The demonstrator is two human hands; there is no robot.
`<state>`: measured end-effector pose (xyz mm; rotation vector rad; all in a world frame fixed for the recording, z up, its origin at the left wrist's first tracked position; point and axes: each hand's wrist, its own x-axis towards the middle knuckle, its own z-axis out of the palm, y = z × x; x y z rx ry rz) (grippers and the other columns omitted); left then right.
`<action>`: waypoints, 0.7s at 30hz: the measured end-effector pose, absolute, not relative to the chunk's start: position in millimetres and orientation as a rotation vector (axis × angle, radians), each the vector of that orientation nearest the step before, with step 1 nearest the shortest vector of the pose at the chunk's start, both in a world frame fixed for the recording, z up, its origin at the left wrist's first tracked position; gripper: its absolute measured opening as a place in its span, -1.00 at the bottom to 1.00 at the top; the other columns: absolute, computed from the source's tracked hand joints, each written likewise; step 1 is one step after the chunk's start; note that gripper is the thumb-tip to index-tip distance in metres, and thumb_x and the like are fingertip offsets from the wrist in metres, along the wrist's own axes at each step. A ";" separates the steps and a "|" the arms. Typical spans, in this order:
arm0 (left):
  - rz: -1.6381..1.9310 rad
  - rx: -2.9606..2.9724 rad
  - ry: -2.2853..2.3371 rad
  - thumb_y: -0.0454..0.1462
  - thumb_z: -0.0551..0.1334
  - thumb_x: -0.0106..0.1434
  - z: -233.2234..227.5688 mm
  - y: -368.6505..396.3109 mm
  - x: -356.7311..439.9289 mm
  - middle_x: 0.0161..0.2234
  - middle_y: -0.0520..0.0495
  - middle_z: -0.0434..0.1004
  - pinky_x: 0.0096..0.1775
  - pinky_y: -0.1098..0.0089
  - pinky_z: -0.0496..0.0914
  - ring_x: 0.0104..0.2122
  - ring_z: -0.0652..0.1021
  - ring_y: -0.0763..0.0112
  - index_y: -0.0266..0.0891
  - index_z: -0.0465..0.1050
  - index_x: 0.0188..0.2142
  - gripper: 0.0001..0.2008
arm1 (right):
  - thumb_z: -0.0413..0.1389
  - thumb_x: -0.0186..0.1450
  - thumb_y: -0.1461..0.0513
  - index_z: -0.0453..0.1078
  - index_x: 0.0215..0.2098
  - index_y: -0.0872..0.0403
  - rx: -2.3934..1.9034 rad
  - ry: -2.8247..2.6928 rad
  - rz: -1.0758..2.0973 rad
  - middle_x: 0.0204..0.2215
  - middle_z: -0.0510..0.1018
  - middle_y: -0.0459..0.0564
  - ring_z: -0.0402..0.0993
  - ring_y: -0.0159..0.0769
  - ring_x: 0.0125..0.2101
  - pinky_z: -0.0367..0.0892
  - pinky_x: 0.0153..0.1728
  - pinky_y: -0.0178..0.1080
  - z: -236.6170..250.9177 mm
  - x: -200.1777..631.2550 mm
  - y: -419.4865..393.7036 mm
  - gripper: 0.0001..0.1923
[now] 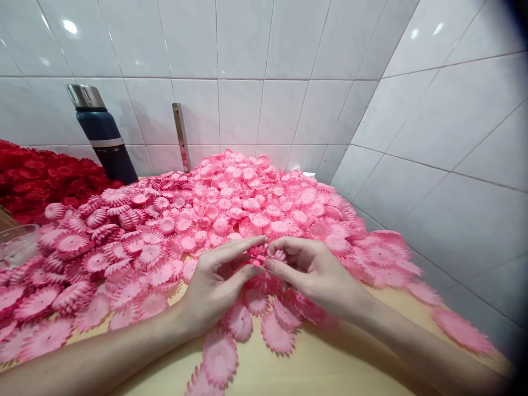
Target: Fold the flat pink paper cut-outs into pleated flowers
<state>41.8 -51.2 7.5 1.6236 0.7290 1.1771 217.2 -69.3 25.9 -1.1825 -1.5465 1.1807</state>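
Both hands meet at the middle of the view over the near edge of a pile of pink petal discs (pixel 247 192). Between their fingertips is a small, deeper-pink curled flower piece (pixel 258 258), partly hidden by the fingers. My left hand (pixel 209 283) pinches its left side with thumb and fingers. On the other side, my right hand (pixel 319 275) grips it between thumb and bent index finger. Just below the hands, several loose pink discs with scalloped edges lie flat on the yellowish table (pixel 325 363), one disc (pixel 220 357) near the front.
Against the tiled wall (pixel 243 44) a dark blue bottle (pixel 105 135) with a metal cap stands at the back left. Red petals (pixel 45 176) are heaped at the far left, near a clear plastic container (pixel 18 245). A metal strip (pixel 180 137) leans by the wall.
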 end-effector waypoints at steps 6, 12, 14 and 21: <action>1.216 1.657 0.708 -0.43 0.29 0.17 8.8 -51.1 43.2 -0.07 -0.03 0.60 -0.05 0.42 0.50 -0.09 0.58 0.32 -0.13 0.56 -0.09 -0.68 | 0.05 0.30 0.21 0.41 -0.22 0.07 -1.175 -1.710 1.124 -0.45 0.45 -0.08 0.35 -0.37 -0.46 0.25 -0.50 -0.33 28.4 222.2 -71.6 -0.86; 1.195 1.548 0.739 -0.42 0.27 0.20 9.2 -50.3 44.1 -0.05 0.02 0.59 -0.11 0.53 0.51 -0.08 0.58 0.39 -0.10 0.54 -0.06 -0.67 | 0.02 0.32 0.20 0.41 -0.17 0.03 -1.266 -1.809 1.003 -0.40 0.44 -0.09 0.26 -0.40 -0.52 0.19 -0.55 -0.35 31.1 224.7 -72.5 -0.83; 1.190 1.521 0.759 -0.41 0.27 0.19 9.5 -50.1 44.1 -0.05 0.01 0.59 -0.10 0.54 0.49 -0.07 0.57 0.39 -0.12 0.54 -0.06 -0.68 | 0.02 0.32 0.20 0.41 -0.20 0.03 -1.265 -1.816 1.010 -0.42 0.43 -0.10 0.25 -0.41 -0.52 0.17 -0.55 -0.35 32.8 224.6 -72.8 -0.84; 1.198 1.528 0.806 -0.32 0.29 0.21 8.6 -48.9 43.1 -0.09 -0.05 0.62 -0.10 0.51 0.47 -0.12 0.58 0.37 -0.18 0.52 -0.03 -0.69 | 0.01 0.33 0.21 0.38 -0.30 0.04 -1.228 -1.808 1.070 -0.47 0.37 -0.14 0.23 -0.42 -0.53 0.16 -0.53 -0.35 37.8 225.0 -74.5 -0.87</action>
